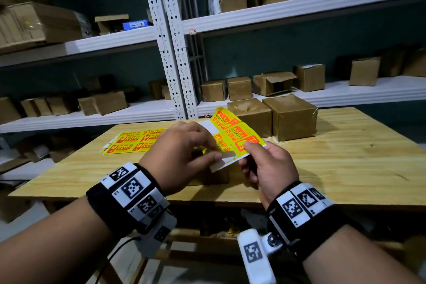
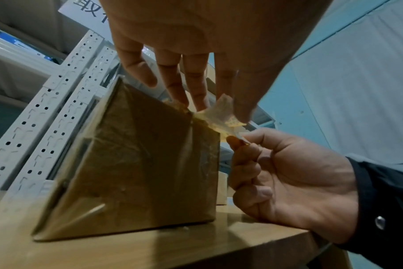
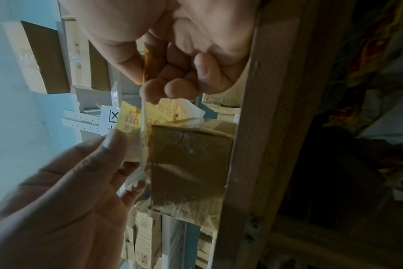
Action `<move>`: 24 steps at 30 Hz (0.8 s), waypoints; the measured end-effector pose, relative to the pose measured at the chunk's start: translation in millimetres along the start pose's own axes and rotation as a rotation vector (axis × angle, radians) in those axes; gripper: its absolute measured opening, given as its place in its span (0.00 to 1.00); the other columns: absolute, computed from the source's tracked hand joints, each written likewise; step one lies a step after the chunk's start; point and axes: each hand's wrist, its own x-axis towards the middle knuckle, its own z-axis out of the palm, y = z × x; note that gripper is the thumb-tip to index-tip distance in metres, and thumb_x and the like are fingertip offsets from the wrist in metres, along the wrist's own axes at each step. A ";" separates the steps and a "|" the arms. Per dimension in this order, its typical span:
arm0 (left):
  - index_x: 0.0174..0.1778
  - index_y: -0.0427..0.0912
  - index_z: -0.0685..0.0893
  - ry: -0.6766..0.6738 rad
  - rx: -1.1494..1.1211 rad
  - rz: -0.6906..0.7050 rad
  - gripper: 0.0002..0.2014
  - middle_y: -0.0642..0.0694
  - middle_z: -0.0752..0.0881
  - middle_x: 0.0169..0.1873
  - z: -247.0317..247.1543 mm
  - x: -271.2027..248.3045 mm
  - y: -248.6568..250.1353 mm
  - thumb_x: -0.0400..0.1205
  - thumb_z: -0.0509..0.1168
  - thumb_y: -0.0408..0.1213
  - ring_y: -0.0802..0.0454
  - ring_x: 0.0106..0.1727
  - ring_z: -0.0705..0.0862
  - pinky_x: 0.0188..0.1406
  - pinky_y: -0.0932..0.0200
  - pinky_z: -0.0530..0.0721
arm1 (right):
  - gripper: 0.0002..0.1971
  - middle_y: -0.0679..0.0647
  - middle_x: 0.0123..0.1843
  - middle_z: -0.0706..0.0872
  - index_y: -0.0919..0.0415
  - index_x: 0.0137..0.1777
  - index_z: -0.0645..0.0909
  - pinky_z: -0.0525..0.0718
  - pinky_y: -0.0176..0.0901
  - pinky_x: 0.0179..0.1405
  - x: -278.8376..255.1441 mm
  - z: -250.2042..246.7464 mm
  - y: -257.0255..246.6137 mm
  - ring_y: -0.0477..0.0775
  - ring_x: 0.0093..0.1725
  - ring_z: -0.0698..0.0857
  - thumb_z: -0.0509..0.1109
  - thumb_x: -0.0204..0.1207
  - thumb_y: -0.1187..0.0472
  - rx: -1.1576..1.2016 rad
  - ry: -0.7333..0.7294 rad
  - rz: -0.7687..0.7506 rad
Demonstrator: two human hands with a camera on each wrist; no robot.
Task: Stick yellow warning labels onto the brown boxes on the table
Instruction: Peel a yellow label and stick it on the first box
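Both hands hold a yellow label sheet (image 1: 237, 132) in the air above a brown taped box (image 1: 208, 178) near the table's front edge. My right hand (image 1: 247, 148) pinches the sheet's near corner between thumb and forefinger. My left hand (image 1: 216, 157) pinches a partly peeled label (image 2: 222, 111) at the sheet's lower edge, its pale back showing. In the left wrist view the box (image 2: 138, 163) stands just under the left fingertips (image 2: 201, 106). In the right wrist view the sheet (image 3: 143, 116) is seen edge-on beside the box (image 3: 189, 163).
A stack of more yellow label sheets (image 1: 134, 140) lies at the back left of the wooden table (image 1: 345, 168). Two brown boxes (image 1: 252, 115) (image 1: 291, 116) stand at its back edge. White metal shelves (image 1: 177, 53) with several cartons rise behind.
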 end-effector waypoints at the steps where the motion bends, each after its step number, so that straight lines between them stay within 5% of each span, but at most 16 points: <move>1: 0.46 0.52 0.93 0.014 -0.034 -0.048 0.12 0.56 0.90 0.44 -0.2 1.9 1.2 0.80 0.71 0.56 0.56 0.48 0.88 0.50 0.48 0.87 | 0.12 0.53 0.23 0.85 0.60 0.36 0.80 0.65 0.33 0.14 0.4 -0.5 0.5 0.46 0.17 0.74 0.71 0.81 0.60 0.000 0.008 -0.005; 3: 0.41 0.51 0.91 0.073 -0.133 -0.224 0.07 0.56 0.91 0.37 -2.8 7.0 3.5 0.81 0.74 0.49 0.66 0.36 0.87 0.39 0.63 0.86 | 0.12 0.52 0.22 0.84 0.59 0.34 0.81 0.65 0.34 0.14 1.3 -1.5 2.1 0.48 0.18 0.75 0.71 0.80 0.60 0.003 0.026 -0.016; 5: 0.38 0.48 0.90 0.168 -0.268 -0.380 0.07 0.53 0.90 0.31 -6.8 13.3 3.9 0.82 0.75 0.41 0.66 0.27 0.83 0.29 0.72 0.80 | 0.12 0.51 0.21 0.83 0.57 0.32 0.80 0.66 0.34 0.14 2.8 -0.7 4.5 0.49 0.19 0.74 0.73 0.77 0.58 0.017 0.041 -0.024; 9: 0.38 0.37 0.88 0.317 -0.725 -0.575 0.09 0.40 0.93 0.35 -17.9 24.8 1.9 0.84 0.72 0.33 0.47 0.35 0.91 0.31 0.52 0.91 | 0.10 0.51 0.21 0.81 0.56 0.30 0.81 0.66 0.33 0.14 7.4 -1.2 8.7 0.51 0.19 0.74 0.71 0.67 0.51 0.011 0.082 -0.007; 11: 0.40 0.35 0.87 0.357 -0.806 -0.602 0.09 0.42 0.93 0.32 -23.5 27.4 -1.2 0.85 0.70 0.32 0.48 0.34 0.92 0.32 0.45 0.94 | 0.10 0.50 0.20 0.79 0.57 0.34 0.80 0.65 0.34 0.16 9.3 -2.1 9.5 0.52 0.19 0.73 0.70 0.65 0.50 0.008 0.100 0.002; 20: 0.43 0.33 0.87 0.427 -0.926 -0.676 0.07 0.30 0.89 0.42 -26.6 33.2 -11.7 0.85 0.70 0.31 0.41 0.37 0.90 0.32 0.52 0.92 | 0.11 0.52 0.20 0.79 0.56 0.31 0.80 0.67 0.41 0.23 13.8 -2.8 12.3 0.56 0.20 0.74 0.69 0.63 0.48 -0.058 0.144 0.048; 24: 0.43 0.37 0.87 0.469 -0.885 -0.669 0.07 0.34 0.91 0.42 -27.8 37.3 -16.7 0.86 0.70 0.35 0.44 0.35 0.90 0.25 0.57 0.88 | 0.08 0.52 0.18 0.77 0.58 0.33 0.78 0.67 0.39 0.22 15.0 -3.4 9.4 0.55 0.19 0.73 0.70 0.69 0.55 -0.007 0.171 0.059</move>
